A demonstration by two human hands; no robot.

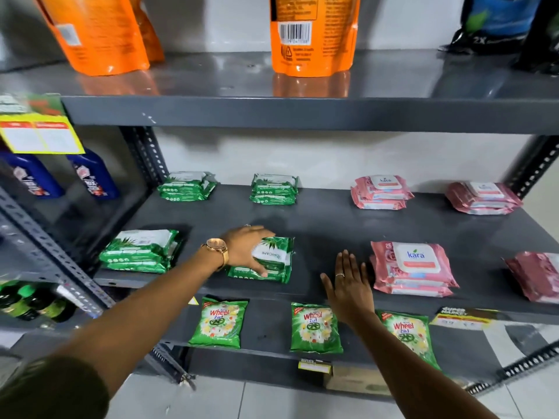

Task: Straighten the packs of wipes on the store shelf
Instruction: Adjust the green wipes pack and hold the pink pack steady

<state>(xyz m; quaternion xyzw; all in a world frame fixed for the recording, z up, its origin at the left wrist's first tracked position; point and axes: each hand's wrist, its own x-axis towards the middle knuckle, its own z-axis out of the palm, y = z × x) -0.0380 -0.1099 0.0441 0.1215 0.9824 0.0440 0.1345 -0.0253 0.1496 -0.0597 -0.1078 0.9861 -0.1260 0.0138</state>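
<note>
On the grey middle shelf point(326, 225) lie stacks of wipes. My left hand point(246, 247) rests on the front middle green stack point(272, 261), fingers over its left side and thumb at its front edge; this stack sits turned at an angle. My right hand point(348, 282) hovers flat and open over the shelf's front edge, left of the front pink Kara stack point(413, 269), touching nothing. Other green stacks sit at the front left point(140, 251), back left point(186, 186) and back middle point(273, 189). Pink stacks sit at the back point(381, 192), back right point(482, 197) and far right front point(537, 275).
Green Wheel detergent sachets point(219, 323) lie on the lower shelf under my arms. Orange refill pouches point(313, 34) stand on the upper shelf. Blue bottles point(93, 173) fill the neighbouring rack at left, behind a slotted upright post point(145, 152).
</note>
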